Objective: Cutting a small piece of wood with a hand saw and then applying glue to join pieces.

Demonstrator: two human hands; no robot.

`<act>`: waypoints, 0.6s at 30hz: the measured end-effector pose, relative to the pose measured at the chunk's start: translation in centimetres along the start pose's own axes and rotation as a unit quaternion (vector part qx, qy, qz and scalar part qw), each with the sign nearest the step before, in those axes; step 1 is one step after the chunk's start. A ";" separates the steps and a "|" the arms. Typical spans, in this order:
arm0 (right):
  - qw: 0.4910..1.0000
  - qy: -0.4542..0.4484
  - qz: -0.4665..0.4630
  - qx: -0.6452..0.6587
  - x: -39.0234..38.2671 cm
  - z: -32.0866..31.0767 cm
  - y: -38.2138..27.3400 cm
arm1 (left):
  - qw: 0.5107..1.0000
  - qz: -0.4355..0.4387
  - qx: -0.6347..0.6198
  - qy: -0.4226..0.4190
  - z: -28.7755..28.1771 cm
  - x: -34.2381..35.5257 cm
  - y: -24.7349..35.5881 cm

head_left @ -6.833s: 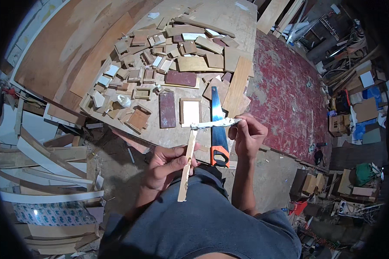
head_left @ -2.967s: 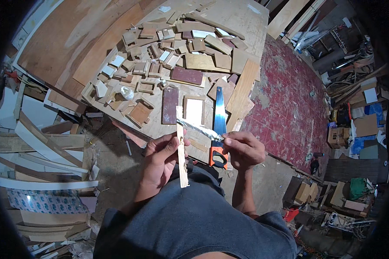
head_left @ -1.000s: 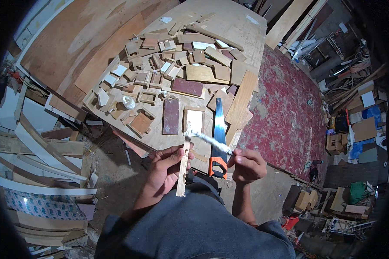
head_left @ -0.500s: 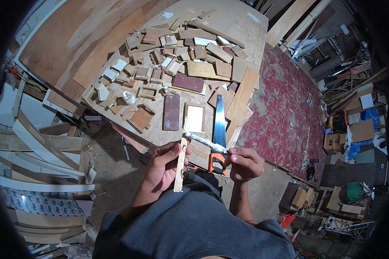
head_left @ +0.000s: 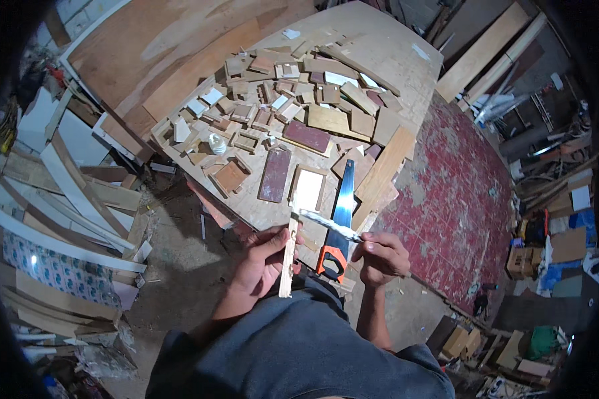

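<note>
My left hand [head_left: 263, 256] is closed round a narrow pale wooden strip [head_left: 289, 263] with rough, chipped edges, held lengthwise away from my body. My right hand [head_left: 383, 259] pinches the near end of a slim stick [head_left: 329, 224] smeared or wrapped in white. Its far end lies across or against the strip's upper end; exact contact is hard to tell. Beneath the stick on the worktable is a handsaw [head_left: 344, 199] with an orange-and-black handle [head_left: 331, 261]. A small tray-like frame with a white panel [head_left: 307, 186] sits just beyond my hands, beside a maroon board [head_left: 273, 174].
The worktable [head_left: 399, 60] carries several small wooden boxes and offcuts, plus a white container [head_left: 217, 141]. Large plywood sheets [head_left: 113, 53] stand at back left, curved strips [head_left: 73, 186] at left. A worn red board [head_left: 446, 199] and piled scrap [head_left: 566, 246] are at right.
Since the oldest frame the white stick has swung from level to slanting, and my right hand is lower. In the last half second the view has shifted, so the table appears further right.
</note>
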State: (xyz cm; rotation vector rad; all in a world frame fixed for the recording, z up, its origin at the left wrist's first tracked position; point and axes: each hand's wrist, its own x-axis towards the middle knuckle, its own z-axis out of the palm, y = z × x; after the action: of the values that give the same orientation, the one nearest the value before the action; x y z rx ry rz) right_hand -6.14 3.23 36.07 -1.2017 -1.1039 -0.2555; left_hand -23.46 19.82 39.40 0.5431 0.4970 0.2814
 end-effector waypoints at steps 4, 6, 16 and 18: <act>0.991 0.078 0.060 0.091 -0.4 -2.5 0.4 | 0.999 0.013 0.006 0.031 1.4 -1.1 -3.0; 0.982 0.110 0.106 0.111 -0.9 -4.0 1.0 | 0.999 0.020 -0.002 0.040 2.2 -1.6 -3.9; 0.957 0.092 0.264 0.081 1.7 -0.8 4.2 | 0.992 0.068 0.044 0.094 -2.8 -1.0 -2.8; 0.947 0.066 0.301 0.091 2.2 2.4 6.0 | 0.991 0.063 0.045 0.108 -4.9 -0.6 -1.6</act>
State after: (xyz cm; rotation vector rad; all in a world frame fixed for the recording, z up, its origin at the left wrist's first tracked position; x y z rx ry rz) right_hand -2.32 8.48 34.00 -1.2757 -0.5883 0.2298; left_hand -26.35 20.37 35.07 0.6373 0.6888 0.4419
